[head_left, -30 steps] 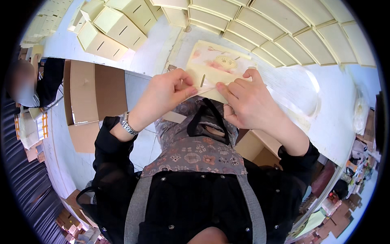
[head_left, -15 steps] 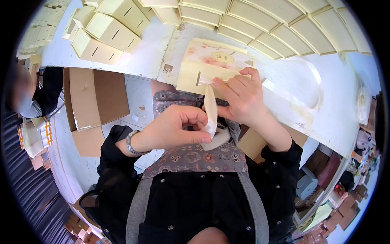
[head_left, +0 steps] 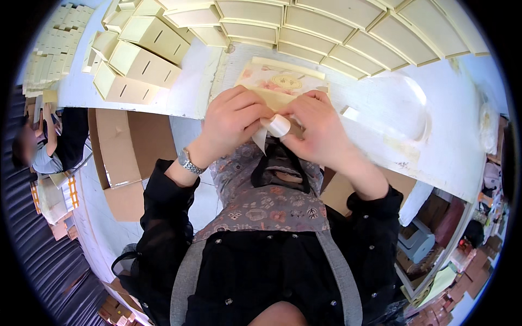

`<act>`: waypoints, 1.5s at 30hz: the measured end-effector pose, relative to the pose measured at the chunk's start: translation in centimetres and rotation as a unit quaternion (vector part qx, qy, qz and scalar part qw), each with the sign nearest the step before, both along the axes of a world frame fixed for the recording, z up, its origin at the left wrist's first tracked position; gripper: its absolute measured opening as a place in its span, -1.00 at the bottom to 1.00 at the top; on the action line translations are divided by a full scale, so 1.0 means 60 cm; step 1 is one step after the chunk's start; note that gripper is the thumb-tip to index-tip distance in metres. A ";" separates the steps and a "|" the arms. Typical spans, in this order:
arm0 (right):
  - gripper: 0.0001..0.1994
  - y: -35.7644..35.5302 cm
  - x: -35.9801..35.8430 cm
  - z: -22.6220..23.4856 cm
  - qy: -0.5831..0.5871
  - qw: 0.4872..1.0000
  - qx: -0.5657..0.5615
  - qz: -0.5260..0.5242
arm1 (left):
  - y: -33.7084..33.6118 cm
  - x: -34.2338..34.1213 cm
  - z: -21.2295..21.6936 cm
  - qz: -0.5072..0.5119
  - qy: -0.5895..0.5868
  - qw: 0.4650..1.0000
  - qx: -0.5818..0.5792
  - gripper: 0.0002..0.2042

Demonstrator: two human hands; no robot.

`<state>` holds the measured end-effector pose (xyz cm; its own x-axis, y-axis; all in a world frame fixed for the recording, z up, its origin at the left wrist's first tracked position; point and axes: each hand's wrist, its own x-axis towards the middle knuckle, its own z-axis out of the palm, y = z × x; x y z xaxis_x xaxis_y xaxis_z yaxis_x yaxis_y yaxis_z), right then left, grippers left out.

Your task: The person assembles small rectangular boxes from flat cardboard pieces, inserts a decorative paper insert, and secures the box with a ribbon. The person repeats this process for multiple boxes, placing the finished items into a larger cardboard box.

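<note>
Going off the head view, since that's the one camera here: both hands are up at the near edge of the table, right in the middle of things. The left hand (head_left: 232,117) has its fingers curled in and is pinching a shiny cream-white satin ribbon (head_left: 279,125). The right hand (head_left: 317,126) is gripping that ribbon too, thumb low and fingers bent over; exactly where its fingertips meet is kinda hidden. The ribbon bulges into a fat loop between the two hands, and a pointed end hangs down just below the left fingers.

Right behind the hands there's a cream cardboard box with a pink floral panel and a gold oval label (head_left: 285,81), lying on a scuffed white tabletop (head_left: 375,122). Its near part is mostly covered by the hands, so I can't tell how the ribbon runs into it.

Further back, a big wall of stacked plain cream boxes (head_left: 304,43) curves across the top, and a smaller pile of cream boxes with dark slots (head_left: 144,65) sits off to the left. Left of the person's lap, an open brown cardboard carton (head_left: 116,146) stands below the table edge. There's a silver metal-band watch (head_left: 189,162) on the left wrist, a grey flower-print apron (head_left: 261,209) in front, and another person in dark clothes (head_left: 73,138) at far left.
</note>
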<state>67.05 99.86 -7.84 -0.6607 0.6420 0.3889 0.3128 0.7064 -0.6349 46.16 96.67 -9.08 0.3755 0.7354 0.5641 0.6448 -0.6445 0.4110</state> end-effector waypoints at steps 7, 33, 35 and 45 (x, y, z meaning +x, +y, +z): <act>-0.73 0.084 -0.007 0.000 0.068 0.932 -0.354 0.029 | 0.007 0.017 0.021 -0.148 0.037 0.988 -0.003 -0.81; -0.76 -0.195 0.020 0.103 -0.230 0.945 0.077 0.220 | 0.024 0.058 0.025 -0.065 -0.048 0.954 -0.290 -0.80; -0.79 -0.157 0.049 0.115 -0.137 0.933 -0.123 0.310 | 0.002 0.038 0.028 -0.020 -0.059 0.951 -0.302 -0.80; -0.82 -0.126 -0.012 -0.007 -0.023 0.950 0.021 -0.310 | 0.003 0.047 0.021 -0.050 -0.092 0.960 -0.259 -0.85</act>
